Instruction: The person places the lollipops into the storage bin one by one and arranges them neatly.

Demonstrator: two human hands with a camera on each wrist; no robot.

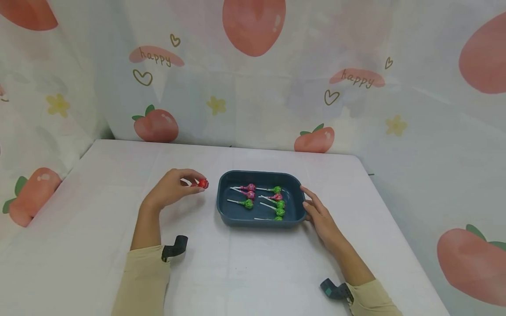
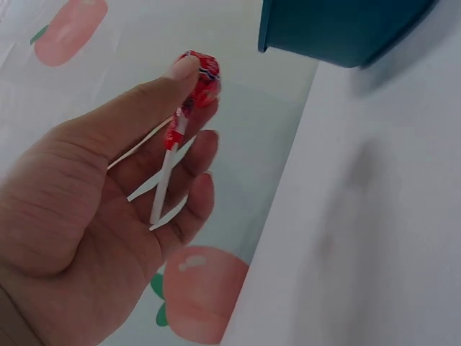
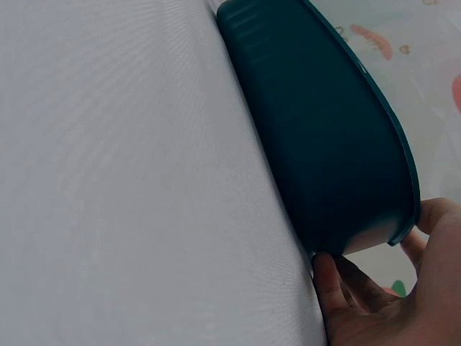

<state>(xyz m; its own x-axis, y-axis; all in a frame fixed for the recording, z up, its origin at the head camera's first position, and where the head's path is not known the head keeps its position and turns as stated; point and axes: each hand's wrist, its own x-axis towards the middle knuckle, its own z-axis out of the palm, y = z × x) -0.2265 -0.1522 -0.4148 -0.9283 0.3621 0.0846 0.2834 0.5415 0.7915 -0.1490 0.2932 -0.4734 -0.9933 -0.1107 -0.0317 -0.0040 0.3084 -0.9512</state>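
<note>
My left hand (image 1: 174,189) pinches a red-wrapped lollipop (image 1: 203,183) by its candy end, to the left of a dark blue-green plastic box. In the left wrist view, thumb and index finger press on the lollipop's (image 2: 205,79) wrapper, and its white stick points down toward the palm. The box (image 1: 257,223) sits on the table and has several lollipops inside, some green (image 1: 248,204), others pink-red (image 1: 251,187). At the box's right end, my right hand (image 1: 322,219) holds it, with digits at the rim and low on the wall in the right wrist view.
A white-covered table (image 1: 245,272) extends around the box. Behind and beside it hangs a pale curtain (image 1: 257,87) printed with peaches. A dark camera mount (image 1: 175,248) juts from the left sleeve, and another mount (image 1: 335,289) from the right one.
</note>
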